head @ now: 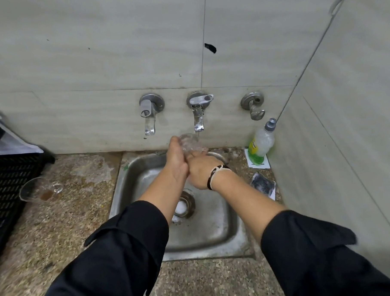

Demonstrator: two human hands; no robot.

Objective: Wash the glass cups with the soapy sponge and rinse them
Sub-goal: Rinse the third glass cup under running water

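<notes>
A sink (217, 227) is set into the counter (59, 232), with three taps on the far wall; the middle tap (198, 116) is placed above a cup (190, 143) held over the sink's far edge. Two cups (40, 190) are laid on the counter at left, beside a crate (10, 178). A bottle (262, 142) is stood at far right, a sponge (263, 185) nearer.

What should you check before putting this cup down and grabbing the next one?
1. Glass cup held in both hands under the middle tap: ok.
2. Water running: cannot tell.
3. Soap all rinsed off: cannot tell.
4. Next dirty cup waiting on the left counter: ok.
5. Soapy sponge within reach right of the sink: ok.
6. Soap bottle standing upright: ok.
</notes>
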